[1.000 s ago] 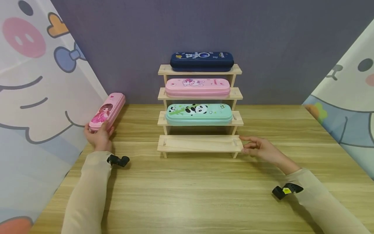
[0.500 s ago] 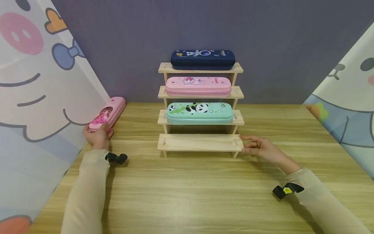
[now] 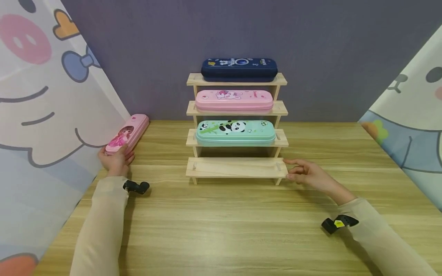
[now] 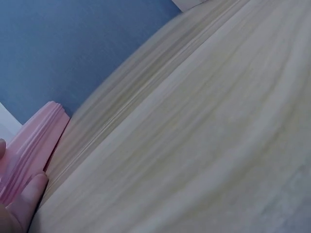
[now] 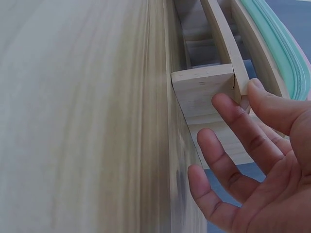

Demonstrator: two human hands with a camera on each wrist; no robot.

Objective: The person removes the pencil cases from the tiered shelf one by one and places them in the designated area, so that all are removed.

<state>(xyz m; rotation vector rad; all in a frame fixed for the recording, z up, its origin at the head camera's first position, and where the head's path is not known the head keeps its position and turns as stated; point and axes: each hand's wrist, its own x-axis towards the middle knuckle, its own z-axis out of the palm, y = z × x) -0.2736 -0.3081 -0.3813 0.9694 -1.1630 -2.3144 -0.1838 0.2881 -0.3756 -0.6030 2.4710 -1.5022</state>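
Observation:
My left hand (image 3: 115, 160) grips the near end of a pink pencil case (image 3: 126, 136) with a girl in a pink dress on its lid. The case lies at the left of the table by the wall; in the left wrist view, thumb and fingertip flank the pink case (image 4: 36, 141). With thumb and index finger, my right hand (image 3: 310, 176) pinches the right end of the lowest step of a wooden tiered stand (image 3: 236, 168); the right wrist view has the thumb (image 5: 272, 107) on top of the board's corner. That lowest step is bare.
Higher steps hold a mint panda pencil case (image 3: 236, 133), a pink bunny pencil case (image 3: 235, 100) and a navy space pencil case (image 3: 239, 70). A grey panel (image 3: 328, 65) stands behind the wood-grain table (image 3: 221, 226). Cartoon-printed sheets (image 3: 45, 107) flank both sides.
The far end of the girl-print pencil case has come down slightly onto the table, with my left hand still holding it. The right hand stays on the stand; the head view shifted a little.

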